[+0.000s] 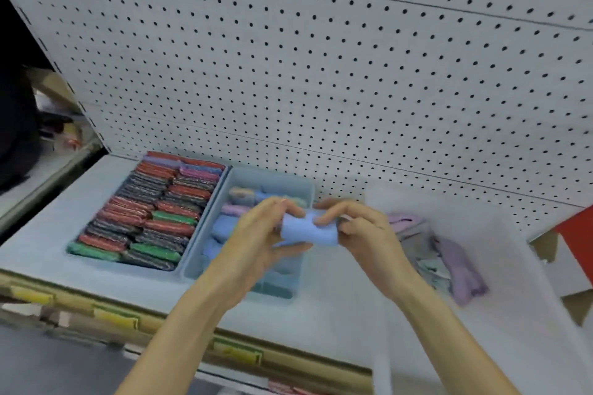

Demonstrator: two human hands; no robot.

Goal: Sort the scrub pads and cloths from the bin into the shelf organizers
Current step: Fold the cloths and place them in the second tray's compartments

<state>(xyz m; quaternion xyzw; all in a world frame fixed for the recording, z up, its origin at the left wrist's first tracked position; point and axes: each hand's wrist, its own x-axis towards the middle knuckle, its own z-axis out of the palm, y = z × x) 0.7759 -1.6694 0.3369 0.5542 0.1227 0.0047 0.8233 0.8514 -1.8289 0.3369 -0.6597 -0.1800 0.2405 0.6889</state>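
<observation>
A rolled light-blue cloth (306, 230) sits between both hands above the right organizer. My left hand (256, 231) grips its left end and my right hand (359, 228) grips its right end. The right blue organizer (272, 175) holds several rolled cloths in blue, pink and pale tones. Beside it, the left organizer (221, 183) is packed with several scrub pads (154, 215) in red, green, black and purple. A clear bin (500, 234) at the right holds loose lilac and grey cloths (455, 260).
The white shelf (48, 234) carries both organizers. A white pegboard (321, 58) rises behind it. Yellow price tags (237, 351) line the shelf's front rail. A red and cardboard box (574, 234) stands at the far right. Dark clutter lies at the far left.
</observation>
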